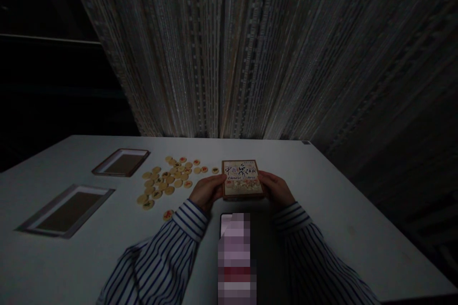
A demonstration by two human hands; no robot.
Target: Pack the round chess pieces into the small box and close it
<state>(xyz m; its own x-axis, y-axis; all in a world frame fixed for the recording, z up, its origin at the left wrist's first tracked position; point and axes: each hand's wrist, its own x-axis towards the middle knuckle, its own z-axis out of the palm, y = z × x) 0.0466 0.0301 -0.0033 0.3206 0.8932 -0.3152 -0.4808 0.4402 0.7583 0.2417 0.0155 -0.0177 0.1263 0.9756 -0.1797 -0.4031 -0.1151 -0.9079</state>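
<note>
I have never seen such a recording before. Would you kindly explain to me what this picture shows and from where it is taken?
There is no machine here: a person works with two bare hands, and a camera worn on their head looks forward and down. The left hand and right hand hold opposite sides of a brown-edged rectangular box reading "Chinese chess". I cannot tell whether it touches the white table.

To the left lie many round, pale-yellow pieces, some marked with red or dark characters. Farther left are two shallow, rectangular, brown-floored trays, one nearer and one farther. Between the striped sleeves is a pixelated patch, so its details are hidden. Behind the table hangs a greyish curtain of strands.
</note>
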